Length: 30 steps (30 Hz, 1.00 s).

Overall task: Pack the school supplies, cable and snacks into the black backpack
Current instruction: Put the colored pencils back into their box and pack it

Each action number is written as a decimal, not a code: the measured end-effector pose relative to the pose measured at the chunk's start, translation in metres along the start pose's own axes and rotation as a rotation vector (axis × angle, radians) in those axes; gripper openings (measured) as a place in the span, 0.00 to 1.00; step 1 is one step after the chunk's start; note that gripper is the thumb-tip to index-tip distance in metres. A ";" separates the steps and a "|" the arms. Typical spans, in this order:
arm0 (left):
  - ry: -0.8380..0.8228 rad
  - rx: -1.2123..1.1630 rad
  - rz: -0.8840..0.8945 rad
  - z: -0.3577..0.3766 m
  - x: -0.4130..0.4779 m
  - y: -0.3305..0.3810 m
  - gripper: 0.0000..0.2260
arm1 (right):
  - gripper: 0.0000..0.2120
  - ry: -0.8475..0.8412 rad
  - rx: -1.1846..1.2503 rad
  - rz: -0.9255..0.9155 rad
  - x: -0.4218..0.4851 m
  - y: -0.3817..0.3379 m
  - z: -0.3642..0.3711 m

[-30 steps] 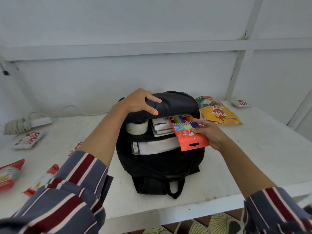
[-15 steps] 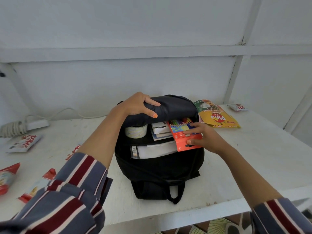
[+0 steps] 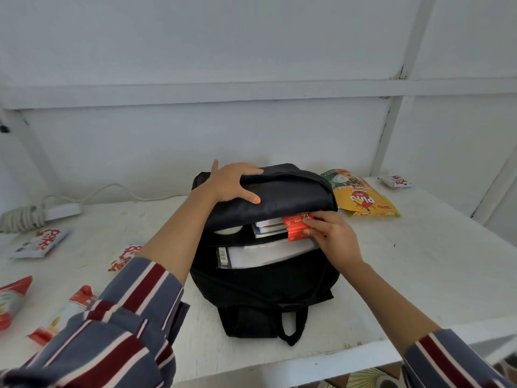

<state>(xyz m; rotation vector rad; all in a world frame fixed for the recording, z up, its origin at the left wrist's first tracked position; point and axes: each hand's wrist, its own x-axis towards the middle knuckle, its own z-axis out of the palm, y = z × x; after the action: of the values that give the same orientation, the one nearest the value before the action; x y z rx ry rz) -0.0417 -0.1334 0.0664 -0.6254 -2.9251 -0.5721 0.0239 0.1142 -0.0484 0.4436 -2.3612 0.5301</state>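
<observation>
Two hands work at a black backpack (image 3: pixel 263 287) standing open in the middle of a scuffed white table (image 3: pixel 414 264) set against plain white panelled walls. Left hand (image 3: pixel 232 183) grips the raised top flap, while right hand (image 3: pixel 333 236) pinches an orange pencil box (image 3: pixel 295 228), most of it inside the opening beside books (image 3: pixel 267 228). Red-and-white snack packets (image 3: pixel 39 242) and a coiled white power strip (image 3: pixel 42 214) lie to the left, and a yellow snack bag (image 3: pixel 361 200) lies behind the bag at right.
</observation>
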 end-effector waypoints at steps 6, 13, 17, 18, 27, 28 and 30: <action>0.158 -0.020 0.254 0.023 -0.010 0.008 0.10 | 0.15 0.073 -0.014 0.019 -0.007 0.001 0.008; 0.008 -0.050 0.210 0.037 -0.022 0.003 0.12 | 0.15 0.091 -0.032 0.028 -0.008 0.002 0.011; -0.040 -0.059 0.178 0.043 -0.028 0.001 0.22 | 0.14 0.118 -0.026 0.034 -0.008 0.002 0.012; -0.033 -0.065 0.170 0.045 -0.029 0.000 0.22 | 0.14 0.125 -0.023 0.033 -0.008 0.003 0.013; -0.095 -0.077 0.141 0.037 -0.012 -0.006 0.21 | 0.12 0.147 -0.005 0.045 -0.006 0.003 0.015; -0.095 -0.079 0.140 0.036 -0.010 -0.007 0.21 | 0.12 0.151 -0.007 0.048 -0.005 0.003 0.016; -0.094 -0.067 0.143 0.034 -0.007 -0.007 0.21 | 0.12 0.161 -0.017 0.048 -0.001 0.003 0.018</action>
<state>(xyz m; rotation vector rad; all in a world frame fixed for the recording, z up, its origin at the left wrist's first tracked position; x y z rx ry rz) -0.0384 -0.1292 0.0311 -0.8847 -2.9249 -0.6432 0.0138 0.1079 -0.0629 0.3249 -2.2250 0.5460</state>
